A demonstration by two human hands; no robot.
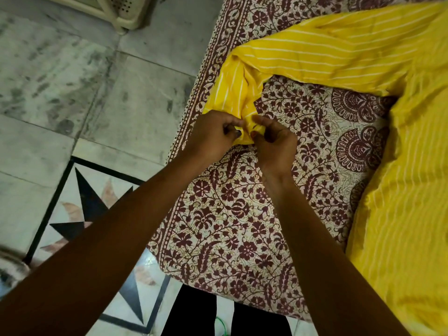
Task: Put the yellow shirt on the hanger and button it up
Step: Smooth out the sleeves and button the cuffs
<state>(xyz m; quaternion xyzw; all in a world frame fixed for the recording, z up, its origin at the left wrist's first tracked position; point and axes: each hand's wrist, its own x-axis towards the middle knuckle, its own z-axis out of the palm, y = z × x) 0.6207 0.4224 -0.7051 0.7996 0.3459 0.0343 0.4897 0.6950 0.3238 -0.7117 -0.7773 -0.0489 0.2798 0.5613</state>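
Note:
The yellow shirt (400,98) with thin white stripes lies spread on a bed, its body at the right and one long sleeve stretched out to the left. The sleeve bends down to its cuff near the bed's left edge. My left hand (213,134) and my right hand (274,139) both pinch the sleeve cuff (246,132) between fingers and thumbs, close together and almost touching. A hanger is nowhere in view.
The bed carries a cream bedsheet (242,214) printed with maroon flowers. To the left lies a grey marble floor (72,81) with a black star inlay. A cream plastic piece of furniture (116,10) stands at the top left. My dark trouser legs show at the bottom.

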